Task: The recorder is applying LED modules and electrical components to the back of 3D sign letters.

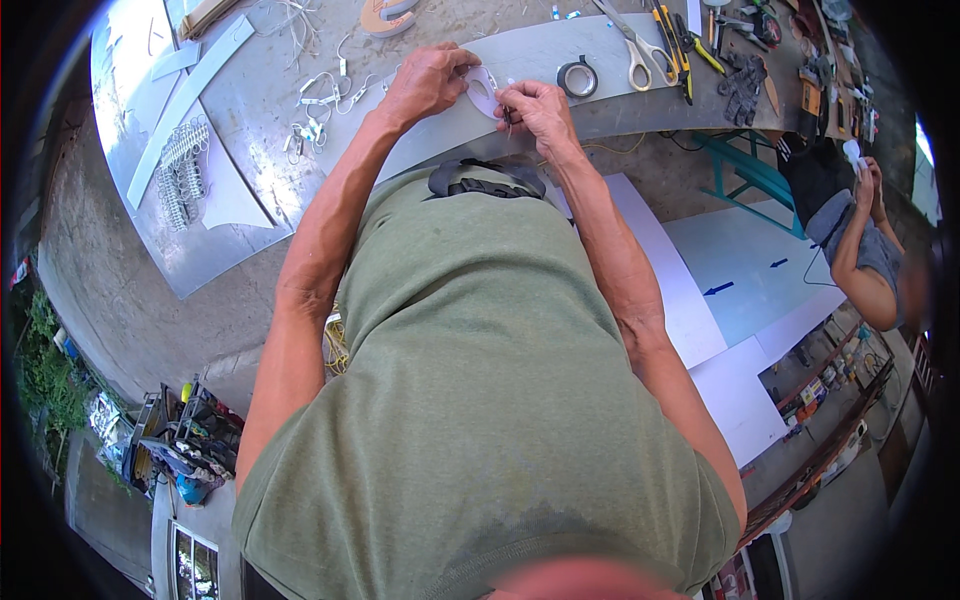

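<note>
Between my hands, over the metal worktable, is a white oval ring-shaped piece (474,97) with small light modules along its right side. My left hand (430,82) is closed on its upper left edge, thumb and fingertips pinching. At its right edge my right hand (540,113) is closed in a pinch; the tiny part between those fingertips is too small to make out. A string of small white light modules (318,103) on thin wire lies left of my left hand. Close by on the right sits a roll of black tape (577,78).
Scissors (640,62), a yellow cutter (672,50), pliers (700,45) and dark gloves (742,88) lie to the right. A bundle of module strips (182,172) and white sheet strips (185,115) lie left. Another person (868,230) works at far right, beside a teal stand (752,175).
</note>
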`<move>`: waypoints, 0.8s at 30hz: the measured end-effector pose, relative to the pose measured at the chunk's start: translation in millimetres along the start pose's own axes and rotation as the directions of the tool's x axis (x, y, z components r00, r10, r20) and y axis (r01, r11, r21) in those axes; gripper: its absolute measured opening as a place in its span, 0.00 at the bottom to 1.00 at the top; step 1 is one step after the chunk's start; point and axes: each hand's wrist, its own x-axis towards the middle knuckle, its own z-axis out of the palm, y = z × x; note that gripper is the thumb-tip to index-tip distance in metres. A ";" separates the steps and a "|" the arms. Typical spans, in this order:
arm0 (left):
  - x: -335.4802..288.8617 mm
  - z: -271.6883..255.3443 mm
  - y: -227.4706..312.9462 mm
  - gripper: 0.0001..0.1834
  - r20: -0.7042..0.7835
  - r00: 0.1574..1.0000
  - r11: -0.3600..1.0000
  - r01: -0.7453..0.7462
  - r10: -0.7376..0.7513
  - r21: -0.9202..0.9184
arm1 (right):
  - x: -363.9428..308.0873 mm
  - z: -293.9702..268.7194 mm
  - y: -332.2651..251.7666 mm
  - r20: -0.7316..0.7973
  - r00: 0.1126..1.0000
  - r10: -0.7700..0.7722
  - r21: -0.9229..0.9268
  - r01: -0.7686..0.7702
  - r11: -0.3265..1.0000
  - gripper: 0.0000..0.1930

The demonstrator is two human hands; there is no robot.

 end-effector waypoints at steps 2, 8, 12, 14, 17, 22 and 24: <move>-1.3 1.2 -1.8 0.20 -0.016 0.999 0.999 -0.037 0.037 0.005 | -1.7 -2.0 -5.7 0.015 1.000 -0.001 -0.032 0.001 0.999 0.08; -5.3 1.6 0.5 0.21 -0.044 0.997 0.998 -0.070 0.070 0.000 | -2.0 -7.3 -24.4 0.062 0.994 -0.094 -0.301 0.109 0.947 0.09; -5.0 -1.0 2.0 0.21 -0.054 0.987 0.989 -0.149 0.150 0.008 | 6.9 -10.3 -30.4 0.110 0.986 -0.129 -0.416 0.163 0.895 0.10; -5.9 -3.2 5.8 0.18 -0.031 0.992 0.993 -0.119 0.119 -0.002 | 9.5 -10.7 -33.5 0.140 0.981 -0.136 -0.430 0.184 0.884 0.11; -4.7 -2.3 1.3 0.15 -0.067 0.992 0.994 -0.104 0.105 0.025 | 13.5 -10.7 -41.1 0.176 0.978 -0.115 -0.473 0.187 0.861 0.09; -6.8 -2.0 7.5 0.13 -0.115 0.991 0.997 -0.065 0.068 0.031 | 23.1 -12.3 -45.2 0.239 0.964 -0.116 -0.555 0.234 0.798 0.09; -8.6 -0.9 6.1 0.13 -0.136 0.989 0.999 -0.054 0.053 0.003 | 24.1 -11.4 -47.0 0.249 0.961 -0.123 -0.560 0.246 0.791 0.09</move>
